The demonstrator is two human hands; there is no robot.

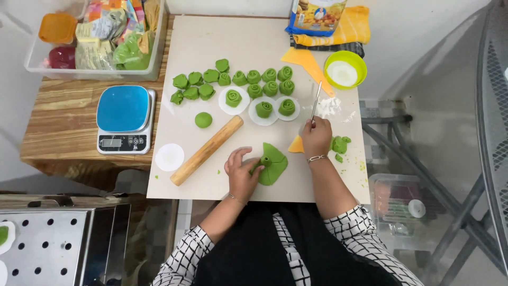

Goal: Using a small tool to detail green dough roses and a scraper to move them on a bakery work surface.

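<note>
On the smooth beige board, left hand pinches rolled green dough; right hand grips a thin knife.

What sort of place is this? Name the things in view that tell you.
Probably a home baking spot: green dough roses on a board, a wooden rolling pin and a kitchen scale. The right hand holds a knife.

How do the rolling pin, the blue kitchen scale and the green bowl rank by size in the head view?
1. blue kitchen scale
2. rolling pin, longer but thin
3. green bowl
All lie at similar depth.
</note>
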